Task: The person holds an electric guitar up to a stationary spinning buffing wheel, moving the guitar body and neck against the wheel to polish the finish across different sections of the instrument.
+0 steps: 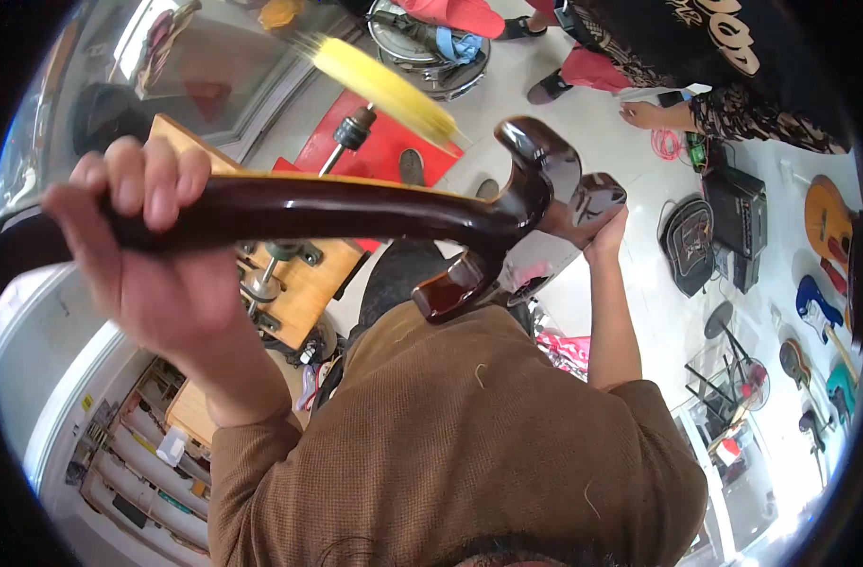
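Note:
A glossy dark brown guitar [346, 212] with a double-horned body spans the view in front of my chest. My left hand [148, 234] is wrapped around its neck at the left. On the right, my right hand [611, 230] grips the far side of the body; most of its fingers are hidden behind the wood. Just beyond the guitar, a yellow buffing wheel [389, 88] shows motion blur. Its metal shaft [332, 157] runs back under the neck to a bearing on a wooden bench [318, 283]. I cannot tell whether wheel and guitar touch.
A red board [329, 138] is beyond the bench. At upper right stands a person in a black shirt [687, 42]. Drums [431, 42], a black gig bag [689, 244] and an amplifier [740, 205] are on the floor. Guitars [818, 305] hang along the right wall. Shelves [148, 482] fill the lower left.

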`<state>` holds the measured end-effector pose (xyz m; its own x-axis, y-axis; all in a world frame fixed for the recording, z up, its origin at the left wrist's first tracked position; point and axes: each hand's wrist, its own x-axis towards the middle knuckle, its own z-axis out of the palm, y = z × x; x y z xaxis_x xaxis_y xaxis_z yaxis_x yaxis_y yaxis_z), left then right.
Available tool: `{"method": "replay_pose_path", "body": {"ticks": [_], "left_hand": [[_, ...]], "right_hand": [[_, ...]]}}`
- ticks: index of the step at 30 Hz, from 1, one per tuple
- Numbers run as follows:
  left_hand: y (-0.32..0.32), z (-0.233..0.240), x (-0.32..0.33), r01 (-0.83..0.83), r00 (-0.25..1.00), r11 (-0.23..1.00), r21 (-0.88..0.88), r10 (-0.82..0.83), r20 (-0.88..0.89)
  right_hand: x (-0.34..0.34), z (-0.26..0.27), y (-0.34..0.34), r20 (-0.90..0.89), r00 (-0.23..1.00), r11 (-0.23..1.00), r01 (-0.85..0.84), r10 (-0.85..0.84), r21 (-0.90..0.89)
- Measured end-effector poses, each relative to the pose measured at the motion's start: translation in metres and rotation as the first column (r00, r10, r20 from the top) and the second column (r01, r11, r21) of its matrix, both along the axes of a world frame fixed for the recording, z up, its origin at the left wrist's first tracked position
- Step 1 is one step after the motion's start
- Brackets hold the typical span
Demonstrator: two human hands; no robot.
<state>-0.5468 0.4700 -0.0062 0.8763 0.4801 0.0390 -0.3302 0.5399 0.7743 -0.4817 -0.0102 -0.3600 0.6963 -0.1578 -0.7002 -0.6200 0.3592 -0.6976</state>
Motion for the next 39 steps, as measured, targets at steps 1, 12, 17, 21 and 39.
{"method": "replay_pose_path", "body": {"ticks": [1, 12, 17, 21, 39], "left_hand": [[0.003, -0.007, 0.003, -0.018, 1.0, 1.0, -0.011, 0.018, -0.014], [0.062, -0.075, 0.032, -0.071, 0.984, 0.997, -0.022, 0.066, -0.168], [0.07, -0.074, 0.035, -0.126, 0.969, 0.992, 0.017, 0.127, -0.212], [0.078, -0.077, 0.046, -0.083, 0.975, 0.997, 0.005, 0.082, -0.208], [0.083, -0.086, 0.071, -0.057, 0.962, 0.998, 0.01, 0.057, -0.267]], "right_hand": [[0.002, -0.003, 0.003, -0.042, 0.998, 0.999, -0.039, 0.039, 0.021], [0.0, -0.06, 0.035, -0.259, 0.962, 0.995, -0.066, 0.084, 0.078], [0.01, -0.024, 0.074, -0.323, 0.944, 0.997, -0.054, 0.068, 0.051], [0.01, -0.044, 0.066, -0.308, 0.947, 0.995, -0.064, 0.084, 0.077], [-0.006, -0.068, 0.07, -0.319, 0.948, 0.996, 0.012, 0.018, 0.091]]}}
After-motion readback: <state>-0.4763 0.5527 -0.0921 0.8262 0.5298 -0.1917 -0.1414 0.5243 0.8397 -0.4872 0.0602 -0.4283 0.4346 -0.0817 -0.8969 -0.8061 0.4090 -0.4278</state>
